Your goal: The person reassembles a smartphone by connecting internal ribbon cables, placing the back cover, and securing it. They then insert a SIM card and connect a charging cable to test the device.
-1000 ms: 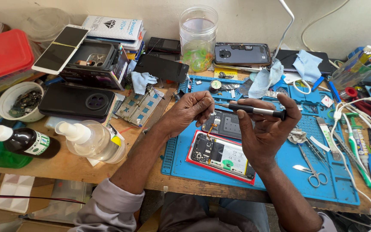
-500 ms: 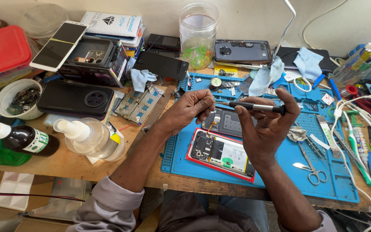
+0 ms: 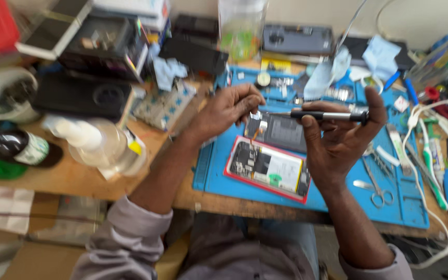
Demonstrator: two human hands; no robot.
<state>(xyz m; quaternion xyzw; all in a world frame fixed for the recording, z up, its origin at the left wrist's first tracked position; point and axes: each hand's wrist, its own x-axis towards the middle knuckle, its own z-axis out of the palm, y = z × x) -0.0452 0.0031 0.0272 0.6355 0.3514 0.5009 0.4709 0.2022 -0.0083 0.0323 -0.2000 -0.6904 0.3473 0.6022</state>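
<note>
At a crowded repair bench, we hold a slim black screwdriver [image 3: 333, 115] level in our right hand [image 3: 338, 142], thumb and fingers closed around its shaft, its tip pointing toward our left hand [image 3: 229, 109]. The left hand's fingertips are pinched together just at that tip — on something too small and too blurred for us to make out, perhaps a screw. Both hands hover over a blue work mat [image 3: 213, 171] that lies on the wooden table [image 3: 73, 176].

Directly beneath the hands, on the mat, lies an opened phone with a red frame [image 3: 268, 168], its circuit board and a green part exposed; just behind it, touching or nearly so, sits a dark flat phone part [image 3: 278, 132]. To the right of the right hand, small scissors [image 3: 377, 189] and tweezers [image 3: 397, 142] rest on the mat — a white cable [image 3: 416, 155] loops past them.

To the left, clear of the mat, stand a clear dispenser bottle [image 3: 99, 145] and a dark bottle with a white cap [image 3: 11, 148]. A clear plastic jar [image 3: 241, 28] stands at the back of the bench.
</note>
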